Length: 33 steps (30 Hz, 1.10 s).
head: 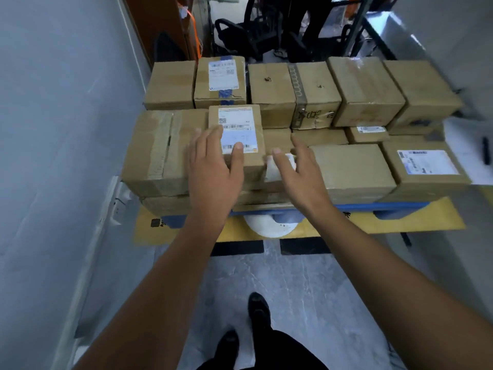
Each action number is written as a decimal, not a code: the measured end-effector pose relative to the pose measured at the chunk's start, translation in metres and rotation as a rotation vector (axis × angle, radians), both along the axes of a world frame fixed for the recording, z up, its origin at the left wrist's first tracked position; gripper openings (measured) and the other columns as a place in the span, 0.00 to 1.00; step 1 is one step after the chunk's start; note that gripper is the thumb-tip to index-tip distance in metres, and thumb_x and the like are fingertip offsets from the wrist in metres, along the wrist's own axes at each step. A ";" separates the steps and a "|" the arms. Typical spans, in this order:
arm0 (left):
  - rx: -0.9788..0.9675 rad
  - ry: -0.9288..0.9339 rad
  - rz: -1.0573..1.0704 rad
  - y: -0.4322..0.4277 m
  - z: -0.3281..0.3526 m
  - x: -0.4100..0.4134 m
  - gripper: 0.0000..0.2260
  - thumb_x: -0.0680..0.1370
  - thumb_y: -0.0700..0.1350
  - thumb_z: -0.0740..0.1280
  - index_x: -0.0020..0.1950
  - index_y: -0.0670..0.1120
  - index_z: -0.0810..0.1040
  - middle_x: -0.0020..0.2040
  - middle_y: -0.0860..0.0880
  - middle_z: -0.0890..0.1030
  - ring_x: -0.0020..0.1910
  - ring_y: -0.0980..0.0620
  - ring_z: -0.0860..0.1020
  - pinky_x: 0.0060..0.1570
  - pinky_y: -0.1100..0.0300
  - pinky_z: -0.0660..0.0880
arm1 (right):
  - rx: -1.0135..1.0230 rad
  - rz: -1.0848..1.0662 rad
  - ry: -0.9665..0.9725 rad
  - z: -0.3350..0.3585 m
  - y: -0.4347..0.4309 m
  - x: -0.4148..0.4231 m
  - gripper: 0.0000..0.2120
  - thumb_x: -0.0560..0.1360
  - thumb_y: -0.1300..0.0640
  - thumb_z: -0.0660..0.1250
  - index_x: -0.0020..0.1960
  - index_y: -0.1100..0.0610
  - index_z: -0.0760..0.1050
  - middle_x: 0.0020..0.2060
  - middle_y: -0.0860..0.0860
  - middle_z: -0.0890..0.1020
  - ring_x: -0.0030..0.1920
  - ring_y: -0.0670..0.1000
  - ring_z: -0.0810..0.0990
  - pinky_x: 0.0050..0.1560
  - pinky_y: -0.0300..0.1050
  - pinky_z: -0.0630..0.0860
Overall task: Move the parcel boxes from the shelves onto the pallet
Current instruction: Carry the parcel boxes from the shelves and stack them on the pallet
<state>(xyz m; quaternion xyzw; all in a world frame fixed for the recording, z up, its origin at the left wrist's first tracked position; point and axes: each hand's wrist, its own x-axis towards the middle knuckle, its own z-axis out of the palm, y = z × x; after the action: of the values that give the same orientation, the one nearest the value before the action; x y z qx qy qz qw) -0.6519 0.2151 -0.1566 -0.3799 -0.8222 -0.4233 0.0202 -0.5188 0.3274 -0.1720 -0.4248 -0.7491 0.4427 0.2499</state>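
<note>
Head view: brown cardboard parcel boxes (352,166) crowd the blue plastic pallet (354,206), left hand (213,169) and right hand (298,166), fingers spread, at a centre-frame white-labelled box (237,129); shelves unseen.

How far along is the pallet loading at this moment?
Done: many boxes already sit on the blue pallet, in a back and a front row, partly stacked. In hand: the left hand lies open over the small labelled box in the front row, and the right hand is open beside it; neither grips. Left: the shelves are out of view, so the remaining count cannot be told.
</note>
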 end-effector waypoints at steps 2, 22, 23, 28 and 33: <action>0.076 0.054 -0.114 0.000 0.003 0.021 0.22 0.85 0.50 0.62 0.76 0.41 0.72 0.76 0.44 0.73 0.81 0.42 0.62 0.79 0.45 0.59 | 0.050 -0.095 -0.020 0.000 -0.007 0.036 0.35 0.81 0.33 0.59 0.84 0.46 0.59 0.80 0.47 0.65 0.76 0.44 0.67 0.75 0.46 0.66; -0.162 -0.032 -1.439 -0.102 -0.025 0.452 0.25 0.85 0.54 0.64 0.79 0.45 0.68 0.80 0.47 0.68 0.83 0.46 0.58 0.81 0.49 0.56 | -0.026 -1.250 -0.367 -0.019 -0.329 0.490 0.32 0.83 0.39 0.62 0.82 0.53 0.64 0.78 0.53 0.70 0.78 0.55 0.66 0.77 0.50 0.61; -0.183 -0.026 -1.483 -0.115 -0.024 0.477 0.26 0.84 0.55 0.64 0.80 0.45 0.68 0.80 0.48 0.67 0.83 0.46 0.57 0.81 0.50 0.54 | -0.034 -1.296 -0.365 -0.018 -0.350 0.509 0.32 0.83 0.40 0.63 0.82 0.54 0.64 0.77 0.53 0.70 0.78 0.55 0.66 0.76 0.48 0.61; -0.218 0.009 -1.702 -0.195 -0.020 0.608 0.27 0.84 0.55 0.65 0.80 0.45 0.68 0.79 0.46 0.69 0.82 0.44 0.59 0.81 0.49 0.55 | -0.048 -1.502 -0.333 -0.009 -0.464 0.610 0.32 0.83 0.41 0.64 0.82 0.54 0.64 0.77 0.53 0.70 0.78 0.55 0.65 0.75 0.47 0.61; -0.221 0.104 -1.873 -0.297 -0.018 0.742 0.26 0.83 0.56 0.66 0.78 0.43 0.70 0.74 0.43 0.73 0.78 0.41 0.65 0.78 0.46 0.59 | -0.073 -1.657 -0.356 -0.002 -0.584 0.712 0.33 0.84 0.41 0.63 0.83 0.54 0.62 0.77 0.54 0.69 0.79 0.56 0.64 0.76 0.51 0.61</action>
<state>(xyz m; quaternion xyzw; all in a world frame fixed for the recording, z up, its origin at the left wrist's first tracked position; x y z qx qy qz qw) 0.0898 -0.0815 -0.1746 -0.9041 -0.2158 -0.1694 -0.3276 0.1928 -0.2565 -0.1739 -0.9075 -0.2093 0.0669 0.3580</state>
